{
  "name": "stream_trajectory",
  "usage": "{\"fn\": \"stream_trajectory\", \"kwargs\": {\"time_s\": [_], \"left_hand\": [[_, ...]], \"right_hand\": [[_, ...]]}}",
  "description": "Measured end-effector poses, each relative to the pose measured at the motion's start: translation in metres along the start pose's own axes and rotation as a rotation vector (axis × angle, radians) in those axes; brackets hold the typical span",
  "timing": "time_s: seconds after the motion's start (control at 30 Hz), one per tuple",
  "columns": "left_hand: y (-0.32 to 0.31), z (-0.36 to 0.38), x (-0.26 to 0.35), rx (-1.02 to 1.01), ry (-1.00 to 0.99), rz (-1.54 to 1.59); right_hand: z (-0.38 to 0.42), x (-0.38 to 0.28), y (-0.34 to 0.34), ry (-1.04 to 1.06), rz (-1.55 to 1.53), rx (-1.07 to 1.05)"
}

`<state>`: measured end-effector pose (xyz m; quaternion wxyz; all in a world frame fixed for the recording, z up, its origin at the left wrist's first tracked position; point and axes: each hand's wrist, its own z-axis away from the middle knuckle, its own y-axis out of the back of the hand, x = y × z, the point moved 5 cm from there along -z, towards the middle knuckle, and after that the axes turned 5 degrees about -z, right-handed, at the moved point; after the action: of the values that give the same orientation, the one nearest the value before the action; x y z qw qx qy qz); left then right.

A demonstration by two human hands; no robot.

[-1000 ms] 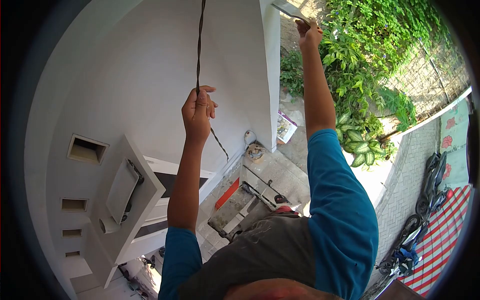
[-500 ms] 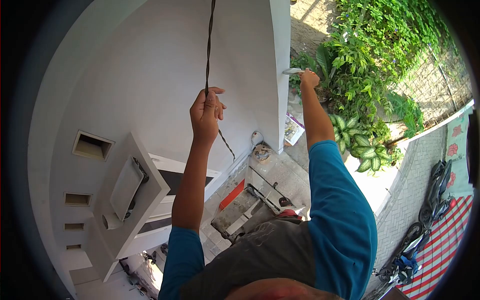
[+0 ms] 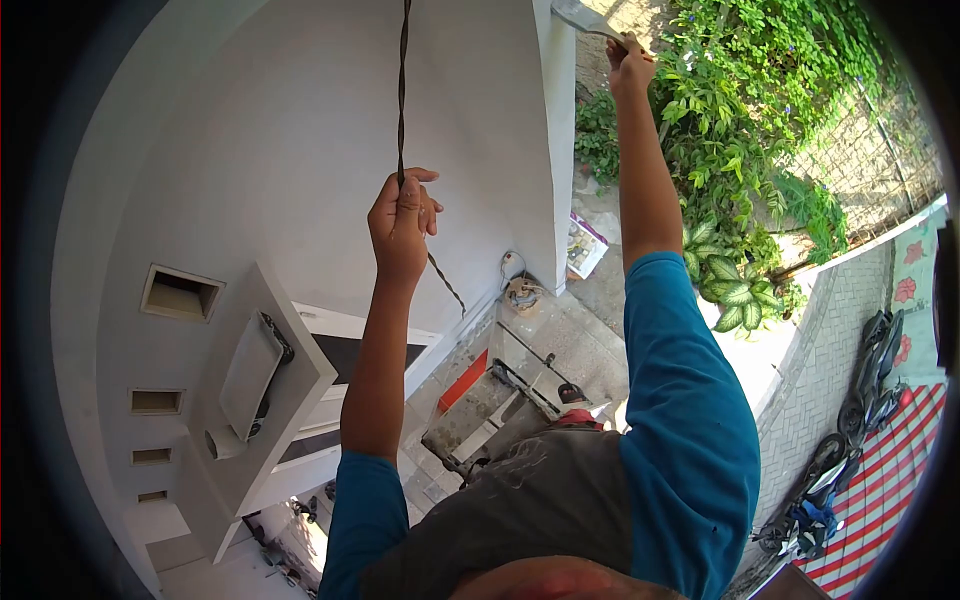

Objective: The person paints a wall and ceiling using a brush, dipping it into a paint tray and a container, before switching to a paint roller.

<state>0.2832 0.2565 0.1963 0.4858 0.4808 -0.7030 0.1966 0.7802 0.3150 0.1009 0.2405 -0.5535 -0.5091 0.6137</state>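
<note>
My left hand (image 3: pixel 402 222) is closed round a dark twisted cable (image 3: pixel 402 100), in front of the pale wall. The cable runs up out of view, and its loose end hangs below my wrist. High on the right, my outstretched right hand (image 3: pixel 630 68) grips the handle of a putty knife (image 3: pixel 582 18). Its flat grey blade points left and overlaps the edge of the white wall (image 3: pixel 559 130) in this view.
Leafy plants (image 3: pixel 730 180) grow to the right, below my right hand. A bucket (image 3: pixel 523 294) and a printed bag (image 3: pixel 584 246) stand on the ground by the wall. Motorcycles (image 3: pixel 815 500) are parked lower right. A ledge (image 3: pixel 300 400) juts out on the left.
My right hand has moved up with the putty knife, its blade now near the top of the view. My left hand still holds the cable, slightly further left.
</note>
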Motion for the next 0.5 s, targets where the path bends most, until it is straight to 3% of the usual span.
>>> {"fn": "stream_trajectory", "kwargs": {"time_s": [0.17,0.27,0.33,0.4,0.5], "left_hand": [[-0.001,0.001,-0.001,0.001,-0.002,0.024],[-0.002,0.001,-0.002,-0.001,0.011,0.025],[-0.003,0.0,-0.001,-0.016,0.007,0.013],[-0.001,-0.001,-0.001,-0.02,0.002,-0.002],[0.002,-0.001,-0.002,-0.015,0.014,-0.005]], "right_hand": [[0.062,0.069,0.131,-0.13,0.116,0.332],[0.091,0.076,0.175,-0.107,0.354,0.481],[0.096,0.076,0.189,-0.049,0.783,0.414],[0.086,0.079,0.165,0.009,0.77,0.344],[0.081,0.042,0.05,0.044,0.536,0.281]]}}
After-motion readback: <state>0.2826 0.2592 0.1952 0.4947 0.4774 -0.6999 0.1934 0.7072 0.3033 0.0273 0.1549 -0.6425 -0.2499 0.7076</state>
